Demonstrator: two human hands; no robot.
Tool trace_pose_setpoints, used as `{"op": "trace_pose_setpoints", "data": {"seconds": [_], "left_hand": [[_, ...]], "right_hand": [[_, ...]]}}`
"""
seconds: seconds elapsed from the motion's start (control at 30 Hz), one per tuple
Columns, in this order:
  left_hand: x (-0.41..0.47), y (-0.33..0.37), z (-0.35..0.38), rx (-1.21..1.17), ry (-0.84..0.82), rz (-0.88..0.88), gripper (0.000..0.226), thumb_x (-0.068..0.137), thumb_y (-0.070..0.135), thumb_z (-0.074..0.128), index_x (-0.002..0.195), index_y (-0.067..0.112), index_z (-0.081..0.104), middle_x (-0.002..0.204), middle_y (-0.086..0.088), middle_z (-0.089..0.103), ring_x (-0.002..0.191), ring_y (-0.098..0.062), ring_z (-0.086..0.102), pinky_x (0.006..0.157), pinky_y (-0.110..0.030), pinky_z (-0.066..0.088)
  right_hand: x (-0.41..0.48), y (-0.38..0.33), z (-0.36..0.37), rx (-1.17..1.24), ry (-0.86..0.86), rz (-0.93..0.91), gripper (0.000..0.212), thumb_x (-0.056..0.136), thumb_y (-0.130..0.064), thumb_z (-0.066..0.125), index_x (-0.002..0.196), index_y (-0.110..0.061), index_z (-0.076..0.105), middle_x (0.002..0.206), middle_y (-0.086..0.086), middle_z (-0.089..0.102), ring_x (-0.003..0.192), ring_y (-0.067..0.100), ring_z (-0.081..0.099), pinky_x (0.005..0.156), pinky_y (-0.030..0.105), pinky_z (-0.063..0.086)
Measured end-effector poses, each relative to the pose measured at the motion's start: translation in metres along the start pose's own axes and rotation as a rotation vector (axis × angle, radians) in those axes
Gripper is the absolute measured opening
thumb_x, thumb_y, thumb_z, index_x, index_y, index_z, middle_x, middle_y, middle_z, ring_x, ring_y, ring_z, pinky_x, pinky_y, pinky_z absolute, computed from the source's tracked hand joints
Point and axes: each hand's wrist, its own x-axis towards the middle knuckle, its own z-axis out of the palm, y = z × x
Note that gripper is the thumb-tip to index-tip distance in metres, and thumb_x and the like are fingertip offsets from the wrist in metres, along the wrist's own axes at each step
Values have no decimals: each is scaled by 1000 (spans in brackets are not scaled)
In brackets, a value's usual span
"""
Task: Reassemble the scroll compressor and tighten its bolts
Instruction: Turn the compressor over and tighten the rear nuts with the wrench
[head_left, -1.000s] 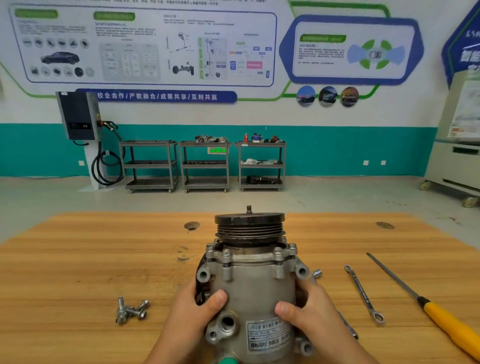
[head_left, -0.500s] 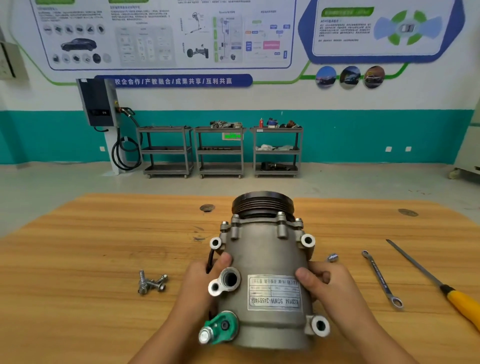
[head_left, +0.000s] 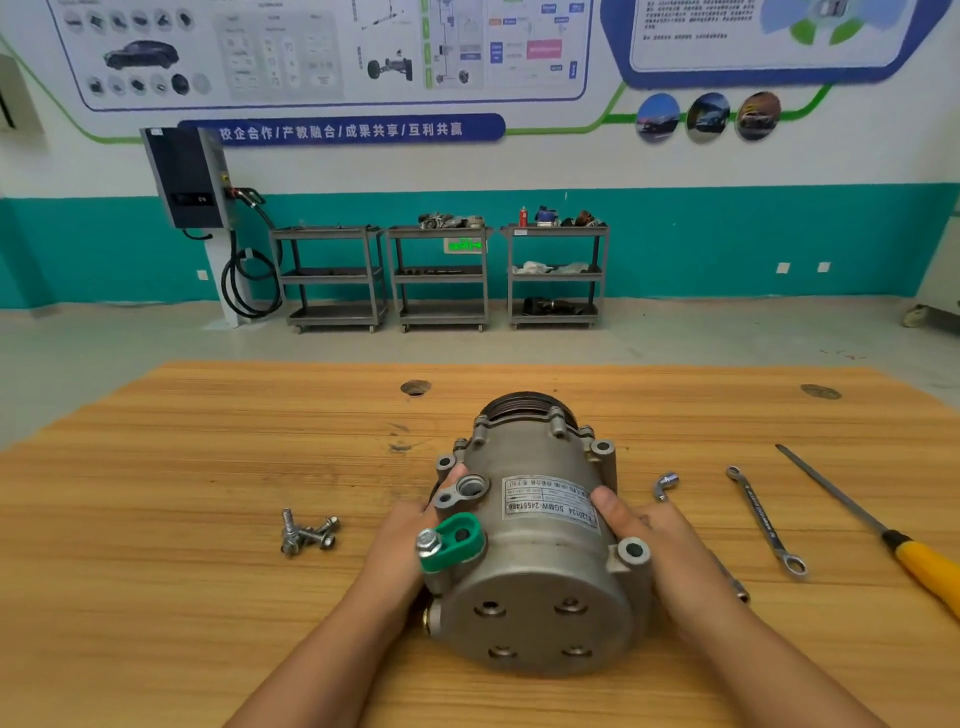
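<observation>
Left hand (head_left: 410, 540) and right hand (head_left: 655, 540): each clasps compressor (head_left: 540, 577), lying sideways on counter (head_left: 156, 519) (end holes empty, bolts (head_left: 307, 532) loose nearby); hazard: round housing may roll if grip slackens.

- The compressor (head_left: 535, 551) is tipped over on the wooden table (head_left: 156, 597), with its four-holed end plate facing the camera.
- The left hand (head_left: 400, 551) and right hand (head_left: 652, 538) grip the compressor's flanks.
- Loose bolts (head_left: 307, 532) lie left of the compressor.
- Right of the compressor lie a bent key (head_left: 665, 484), then a wrench (head_left: 766, 522), with a yellow-handled screwdriver (head_left: 883, 532) farthest.
</observation>
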Motion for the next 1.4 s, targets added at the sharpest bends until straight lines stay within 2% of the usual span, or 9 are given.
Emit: {"op": "trace_pose_setpoints", "data": {"seconds": [0.07, 0.23, 0.33, 0.57, 0.67, 0.8, 0.9, 1.1, 1.4], "left_hand": [[2, -1, -2, -45, -32, 13, 39, 98, 13, 52, 59, 8, 52, 36, 6, 53, 55, -19, 50, 62, -28, 41], [0, 4, -3, -35, -57, 48, 38, 97, 27, 54, 66, 5, 58, 59, -10, 60, 67, -25, 56, 72, -38, 42], [-2, 8, -5, 103, -57, 146, 47, 95, 41, 54, 84, -3, 67, 85, -25, 69, 74, -26, 61, 71, -36, 45], [-16, 7, -10, 299, 49, 314, 32, 92, 58, 39, 82, 33, 54, 82, 16, 57, 76, 0, 52, 75, -27, 46], [-25, -6, -18, 252, -65, 400, 83, 71, 77, 22, 138, 34, 42, 137, 17, 45, 122, -1, 43, 102, -21, 34], [-31, -14, -28, 158, -321, 352, 155, 24, 106, 35, 153, 27, 1, 154, 21, 12, 135, 13, 23, 104, -4, 25], [-42, -17, -26, 325, -383, 492, 138, 35, 102, 44, 147, 42, -11, 152, 27, 6, 137, 11, 18, 113, -18, 23], [-47, -20, -16, 236, -209, 491, 101, 56, 86, 44, 142, 51, 4, 147, 18, 27, 139, -8, 27, 113, -29, 26], [-77, 2, -16, 35, -111, 437, 101, 54, 88, 45, 141, 35, 39, 133, 11, 54, 126, -14, 50, 103, -42, 45]], "right_hand": [[0, 0, -1, 35, -22, 31, 119, 34, -97, 56, 70, 16, 57, 68, 37, 55, 61, 27, 52, 69, 40, 40], [2, -3, -2, 56, -39, 55, 122, 32, -96, 58, 80, 17, 63, 81, 35, 65, 68, 32, 61, 84, 52, 49], [-1, -6, -4, 70, -100, 85, 88, 52, -85, 57, 75, -2, 74, 78, 21, 71, 73, 30, 68, 89, 45, 48], [-11, -15, -12, -110, -54, 92, 80, 61, -81, 38, 79, -13, 76, 76, 3, 74, 78, 18, 70, 80, 32, 49], [-29, -9, -22, -79, -23, 38, 94, 57, -94, 23, 91, -22, 73, 79, 1, 75, 74, 13, 70, 74, 30, 54], [-52, -1, -29, -112, -220, -39, 101, 42, -102, 38, 114, -36, 62, 104, -23, 70, 93, -2, 66, 74, 11, 47], [-61, -4, -19, -199, -202, -129, 66, 68, -83, 38, 115, -39, 54, 105, -40, 60, 101, -16, 55, 77, 3, 38], [-68, -9, -6, -214, -65, -130, 37, 79, -54, 38, 111, -42, 52, 103, -27, 62, 98, -23, 51, 76, -1, 36], [-84, -42, 0, -220, 157, -135, 61, 69, -72, 33, 80, -20, 62, 71, -7, 63, 66, 6, 59, 59, 24, 42]]}}
